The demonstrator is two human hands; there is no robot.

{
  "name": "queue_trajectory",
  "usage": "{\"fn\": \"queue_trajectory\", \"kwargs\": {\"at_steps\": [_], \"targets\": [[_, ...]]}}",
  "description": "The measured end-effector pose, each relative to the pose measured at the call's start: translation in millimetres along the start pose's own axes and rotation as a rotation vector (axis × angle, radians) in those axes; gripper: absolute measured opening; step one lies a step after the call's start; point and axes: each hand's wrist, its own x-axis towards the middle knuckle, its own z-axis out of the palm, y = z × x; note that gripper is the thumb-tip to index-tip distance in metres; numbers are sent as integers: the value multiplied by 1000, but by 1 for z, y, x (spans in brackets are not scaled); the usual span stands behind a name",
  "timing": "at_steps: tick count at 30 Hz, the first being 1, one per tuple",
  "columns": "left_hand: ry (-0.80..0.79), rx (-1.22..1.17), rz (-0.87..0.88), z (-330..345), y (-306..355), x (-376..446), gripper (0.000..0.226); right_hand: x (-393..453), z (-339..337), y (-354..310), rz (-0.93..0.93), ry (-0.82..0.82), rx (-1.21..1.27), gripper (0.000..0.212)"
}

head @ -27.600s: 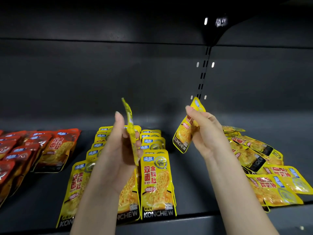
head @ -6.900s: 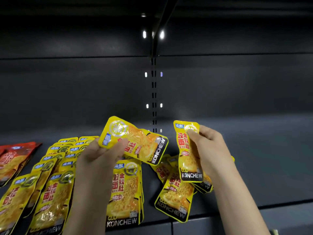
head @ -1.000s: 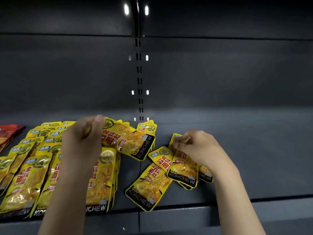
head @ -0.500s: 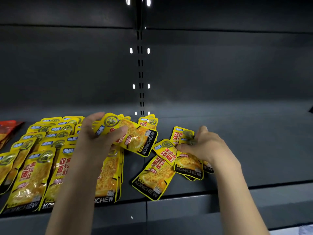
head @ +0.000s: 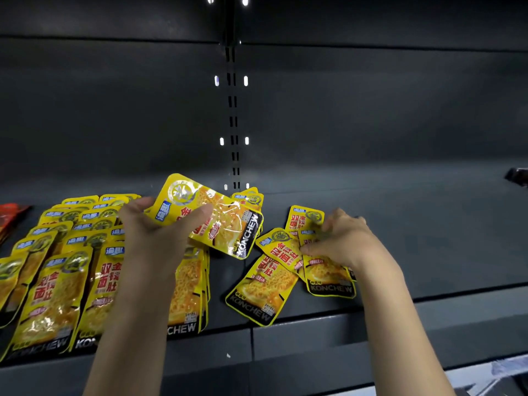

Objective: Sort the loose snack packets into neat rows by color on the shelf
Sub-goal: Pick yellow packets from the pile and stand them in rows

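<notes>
Gripped a yellow packet [head: 213,217] in the left hand [head: 155,238], thumb on top, lifted just above the neat yellow rows [head: 65,252]. Pinched the top of a loose packet [head: 328,270] with the right hand [head: 343,241], fingers curled, down on the shelf [head: 428,238].

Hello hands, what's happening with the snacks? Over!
Left hand holds a shiny yellow snack packet. Right hand pinches the loose yellow packets on the dark shelf. Nothing blocking.
</notes>
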Motion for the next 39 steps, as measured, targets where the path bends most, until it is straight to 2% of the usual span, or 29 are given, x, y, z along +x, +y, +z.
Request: {"fn": "queue_trajectory", "kwargs": {"at_steps": [4,10,12,15,18,19,22,26,30,37,39], "targets": [[-3,23,-9,-4,-3,-4,61,-4,4,7,-19,63,162,65],[-24,56,-14,-15,-9,5,73,-3,10,11,-53,147,509,69],[-3,68,-11,-19,-9,4,73,-4,7,11,-47,142,561,60],[19,56,-12,-28,-6,4,68,-12,3,11,-94,110,522,17],[27,52,-6,-37,-1,2,82,-14,-1,7,-149,105,482,14],[18,60,-13,-40,1,1,78,-15,-3,2,-168,103,485,11],[22,67,8,-49,6,-4,48,-10,-12,-17,-242,81,527,13],[47,1,54,-58,10,-5,42,4,-23,-55,-332,76,578,19],[60,-74,62,-69,10,-7,48,25,-9,-87,-376,42,510,22],[-5,-98,34,-87,10,-7,38,61,31,-98,-213,-188,231,32],[12,-97,21,-91,9,-6,45,64,37,-95,-184,-218,179,33]]}}
